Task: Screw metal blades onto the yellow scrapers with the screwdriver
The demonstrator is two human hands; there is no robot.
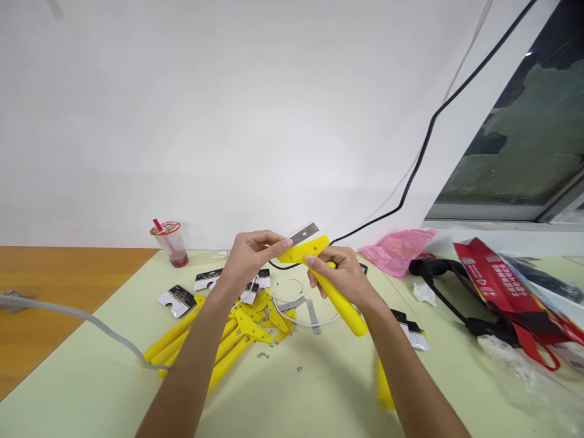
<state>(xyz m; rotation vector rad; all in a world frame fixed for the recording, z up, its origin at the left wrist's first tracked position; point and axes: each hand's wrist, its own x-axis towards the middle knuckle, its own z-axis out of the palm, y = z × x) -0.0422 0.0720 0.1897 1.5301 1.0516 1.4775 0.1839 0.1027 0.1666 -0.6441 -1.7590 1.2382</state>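
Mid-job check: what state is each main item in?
Yellow scraper: raised, tilted, head up
Right hand: closed on the scraper
Blade: raised, against the scraper's head
Left hand: closed, pinching the blade
Other yellow parts: heaped loosely
Small metal pieces: loose, scattered
Lidded cup: upright, straw in, nearly empty
Pink bag: crumpled
Red bag: creased

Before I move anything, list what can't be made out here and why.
All in the head view:
Blade: left end covered by the left grip.
Scraper: neck partly covered by the right grip.
Yellow pile: partly behind the left forearm.
Yellow piece: partly behind the right forearm.
Cards: fine print too small to read.
Red bag: cut off by the right edge.
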